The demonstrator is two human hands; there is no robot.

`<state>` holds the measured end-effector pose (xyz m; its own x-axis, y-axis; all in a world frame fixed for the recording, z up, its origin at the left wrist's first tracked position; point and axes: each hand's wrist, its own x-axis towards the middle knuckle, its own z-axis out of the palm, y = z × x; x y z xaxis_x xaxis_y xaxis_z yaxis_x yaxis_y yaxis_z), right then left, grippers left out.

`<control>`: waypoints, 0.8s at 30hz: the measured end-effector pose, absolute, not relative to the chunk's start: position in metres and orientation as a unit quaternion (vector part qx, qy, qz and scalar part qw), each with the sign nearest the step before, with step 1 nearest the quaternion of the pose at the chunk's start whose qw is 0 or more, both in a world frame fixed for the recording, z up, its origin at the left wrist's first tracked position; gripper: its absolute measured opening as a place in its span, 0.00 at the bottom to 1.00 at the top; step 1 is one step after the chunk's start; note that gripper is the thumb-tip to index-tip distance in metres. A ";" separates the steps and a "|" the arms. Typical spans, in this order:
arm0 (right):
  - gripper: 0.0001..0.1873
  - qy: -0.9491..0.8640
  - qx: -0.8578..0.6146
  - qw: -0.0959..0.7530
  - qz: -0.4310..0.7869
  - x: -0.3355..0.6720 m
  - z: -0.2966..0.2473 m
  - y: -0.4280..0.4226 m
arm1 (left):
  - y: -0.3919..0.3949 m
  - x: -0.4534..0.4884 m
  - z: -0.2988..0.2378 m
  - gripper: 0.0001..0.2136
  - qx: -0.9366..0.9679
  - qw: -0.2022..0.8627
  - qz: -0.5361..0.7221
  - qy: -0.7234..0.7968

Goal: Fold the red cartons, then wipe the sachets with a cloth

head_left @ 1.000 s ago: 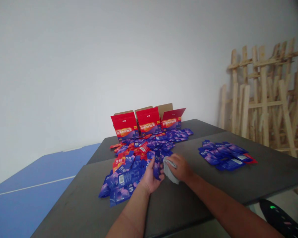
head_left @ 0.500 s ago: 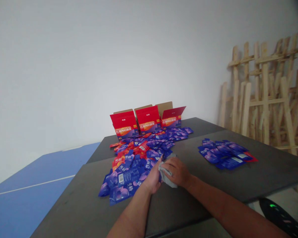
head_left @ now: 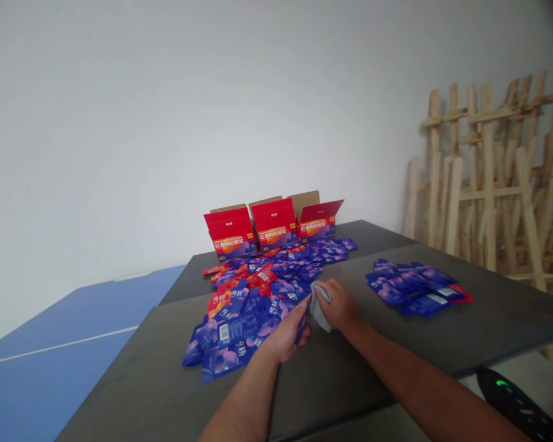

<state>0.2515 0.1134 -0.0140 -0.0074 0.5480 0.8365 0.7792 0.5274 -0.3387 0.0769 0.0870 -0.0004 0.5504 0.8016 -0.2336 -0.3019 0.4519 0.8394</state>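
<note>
The left hand point(head_left: 284, 337) and right hand point(head_left: 338, 306) are brought close together at the middle of the frame, just above the lower centre, with both partly closed. A grey cloth point(head_left: 320, 306) is gripped between the right hand's fingers and thumb, its folds pressed against the palm. The left hand is curled around the near edge of a blue sachet point(head_left: 301, 328), though the grip is partly hidden by the fingers and the cloth, so the hold can only be judged as likely. A large spread of blue and red sachets point(head_left: 239, 322) lies just left of the hands on the dark grey worktop point(head_left: 336, 374), reaching close to its left edge. Three open red cartons point(head_left: 274, 224) stand along the far end, at the top of the spread. A smaller group of blue sachets point(head_left: 412, 288) lies well to the right, with dark worktop showing between it and the hands. The worktop's near corner and front edge run toward the lower part of the frame, and a blue table point(head_left: 69, 331) lies beyond its left edge. Wooden slat frames point(head_left: 483, 178) lean against the wall at the right.
</note>
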 end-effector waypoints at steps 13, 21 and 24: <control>0.09 -0.717 -0.434 0.537 -0.090 0.254 -0.014 0.109 | 0.104 0.065 0.009 0.17 0.252 0.744 0.551 0.282; 0.08 -0.855 -0.285 0.402 -0.160 0.235 -0.013 0.093 | 0.105 0.073 0.004 0.16 0.321 0.702 0.578 0.266; 0.08 -0.843 -0.329 0.395 -0.162 0.238 -0.013 0.098 | 0.100 0.076 0.004 0.16 0.360 0.709 0.546 0.263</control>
<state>0.2377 0.0977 -0.0132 -0.4727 0.4255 0.7717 0.6817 0.7315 0.0142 0.0765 0.1001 0.0044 0.2650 0.9641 0.0198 -0.5859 0.1447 0.7974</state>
